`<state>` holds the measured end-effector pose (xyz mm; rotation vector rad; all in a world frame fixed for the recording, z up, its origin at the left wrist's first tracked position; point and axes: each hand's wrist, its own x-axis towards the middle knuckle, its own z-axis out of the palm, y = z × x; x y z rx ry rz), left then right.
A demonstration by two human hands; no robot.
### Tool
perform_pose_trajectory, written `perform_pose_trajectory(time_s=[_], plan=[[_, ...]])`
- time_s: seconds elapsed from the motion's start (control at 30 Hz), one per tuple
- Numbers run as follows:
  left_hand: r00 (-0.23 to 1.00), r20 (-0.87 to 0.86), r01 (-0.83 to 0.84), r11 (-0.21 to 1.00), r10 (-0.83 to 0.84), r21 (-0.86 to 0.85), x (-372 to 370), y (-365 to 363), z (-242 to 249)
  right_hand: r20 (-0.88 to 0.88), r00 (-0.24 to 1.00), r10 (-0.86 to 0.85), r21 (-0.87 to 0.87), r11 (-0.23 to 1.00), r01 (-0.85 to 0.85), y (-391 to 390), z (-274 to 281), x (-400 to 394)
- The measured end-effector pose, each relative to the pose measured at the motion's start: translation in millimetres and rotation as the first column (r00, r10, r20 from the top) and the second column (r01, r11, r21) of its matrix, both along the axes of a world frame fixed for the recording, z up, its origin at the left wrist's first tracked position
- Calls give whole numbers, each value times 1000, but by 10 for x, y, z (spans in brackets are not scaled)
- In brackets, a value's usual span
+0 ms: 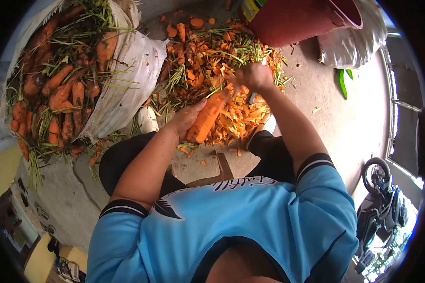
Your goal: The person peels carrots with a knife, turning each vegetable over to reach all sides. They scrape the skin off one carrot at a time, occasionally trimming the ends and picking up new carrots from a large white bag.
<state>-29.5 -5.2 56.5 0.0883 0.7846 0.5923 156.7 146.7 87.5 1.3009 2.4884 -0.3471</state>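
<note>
My left hand point(190, 119) is wrapped round the lower side of a large orange carrot point(206, 120), which tilts up toward the right. Close to the carrot's upper end is my right hand point(255, 77), closed and slightly blurred by motion. A small pale tip shows above that fist and a grey, blade-like piece shows below it, but I cannot make out what it holds. Under both hands lies a heap of orange peelings point(241, 115), carrot pieces and green stalks.
On the left, a white woven sack point(137, 61) lies open, full of soil-stained carrots point(61, 89) with stalks. A red bucket point(293, 23) tilts at the top right, beside another pale sack point(352, 45). A green leaf point(342, 84) lies on the floor. A motorcycle point(382, 207) stands far right.
</note>
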Motion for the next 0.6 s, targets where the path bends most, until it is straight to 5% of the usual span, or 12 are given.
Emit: perform_pose_trajectory(time_s=[0.03,0.07,0.1,0.17,0.27,0.33,0.43,0.6], plan=[[1000,1,-17,1000,17,20,15,10,14,2,994,-111,-55,992,111,193,-198,223],[999,0,-34,999,34,41,25,27,37,229,926,-302,-136,932,337,285,-128,267],[999,-1,-51,997,51,60,29,43,87,198,842,-502,-148,834,532,329,-85,326],[991,-83,-106,994,108,25,74,65,198,104,919,-381,40,925,379,271,-52,363],[995,-40,-92,996,91,-14,62,50,45,-10,960,-281,-77,957,279,39,19,105],[997,-16,-74,997,74,-3,37,64,51,-165,984,-63,-112,993,45,-346,340,-147],[990,-117,-84,995,78,-46,85,99,330,-496,790,360,175,933,-315,-680,148,-218],[999,-19,-42,999,43,35,8,34,123,-542,810,223,125,975,-185,-232,-147,-46]])
